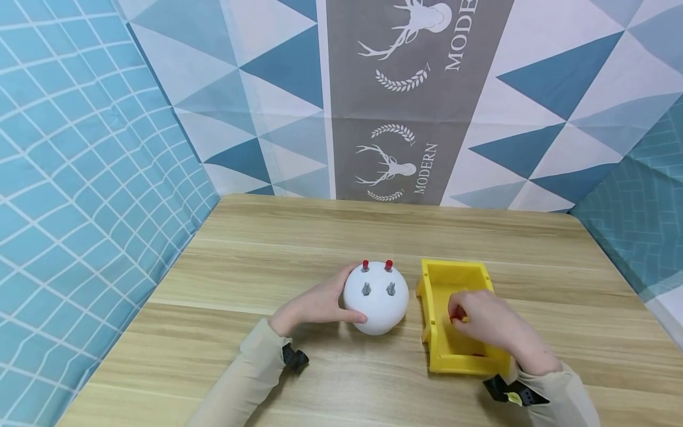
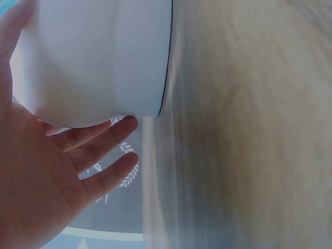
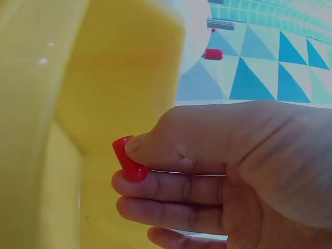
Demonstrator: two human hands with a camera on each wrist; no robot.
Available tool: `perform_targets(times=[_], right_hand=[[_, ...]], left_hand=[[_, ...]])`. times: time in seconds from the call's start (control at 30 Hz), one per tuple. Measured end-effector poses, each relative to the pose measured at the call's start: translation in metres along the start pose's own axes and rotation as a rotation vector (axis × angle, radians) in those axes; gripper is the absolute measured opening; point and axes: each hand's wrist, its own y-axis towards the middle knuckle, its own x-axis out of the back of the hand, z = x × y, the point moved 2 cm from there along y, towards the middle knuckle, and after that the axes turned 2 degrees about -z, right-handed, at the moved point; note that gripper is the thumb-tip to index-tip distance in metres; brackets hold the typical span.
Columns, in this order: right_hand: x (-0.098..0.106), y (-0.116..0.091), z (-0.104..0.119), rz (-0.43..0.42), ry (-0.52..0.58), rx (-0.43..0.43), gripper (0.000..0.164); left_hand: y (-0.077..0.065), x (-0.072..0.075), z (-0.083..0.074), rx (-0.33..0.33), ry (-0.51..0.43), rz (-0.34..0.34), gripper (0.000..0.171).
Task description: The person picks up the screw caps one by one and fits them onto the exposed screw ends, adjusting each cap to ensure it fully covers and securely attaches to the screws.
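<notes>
A white rounded body (image 1: 376, 305) with a flat base stands on the table. Metal posts stick out of its top; the back two wear red caps (image 1: 389, 265), while the front two metal posts (image 1: 391, 289) are bare. My left hand (image 1: 325, 301) holds its left side, thumb in front and fingers round the back; the left wrist view shows those fingers (image 2: 98, 145) spread along the wall. Over the yellow bin (image 1: 433, 350), my right hand (image 1: 482, 317) pinches a small red cap (image 3: 130, 160) between thumb and index finger.
The yellow bin stands just right of the white body, with a dark red bit (image 1: 478, 355) by its near wall. A wooden table (image 1: 256, 249) carries everything. Patterned cloth (image 1: 277, 89) hangs behind, and blue checked cloth (image 1: 80, 178) borders the left.
</notes>
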Motion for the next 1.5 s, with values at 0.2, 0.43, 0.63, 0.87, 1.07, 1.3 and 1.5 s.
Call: perform_targets(times=[0.2,0.43,0.63,0.87,1.07,1.3,1.5], right_hand=[[0.006,0.000,0.004,-0.059,-0.034,0.040,0.011],[0.010,0.001,0.007,-0.110,-0.070,0.072,0.010],[0.013,0.002,0.010,-0.125,-0.081,0.071,0.011],[0.014,0.003,0.015,-0.179,-0.093,0.100,0.011],[0.018,0.004,0.019,-0.188,-0.090,0.102,0.010],[0.022,0.006,0.025,-0.191,-0.079,0.102,0.009],[0.024,0.007,0.029,-0.216,-0.079,0.109,0.008]], left_hand=[[-0.001,0.000,-0.001,0.008,-0.001,0.001,0.102],[-0.001,0.000,-0.001,0.021,0.004,0.001,0.102],[-0.001,0.000,0.000,0.018,-0.001,0.000,0.102],[-0.001,0.000,0.000,0.018,0.003,0.001,0.102],[-0.001,0.000,0.000,0.010,-0.004,-0.002,0.101],[-0.001,0.000,0.000,0.003,0.003,-0.001,0.102],[0.000,0.000,0.001,0.011,0.011,0.001,0.102]])
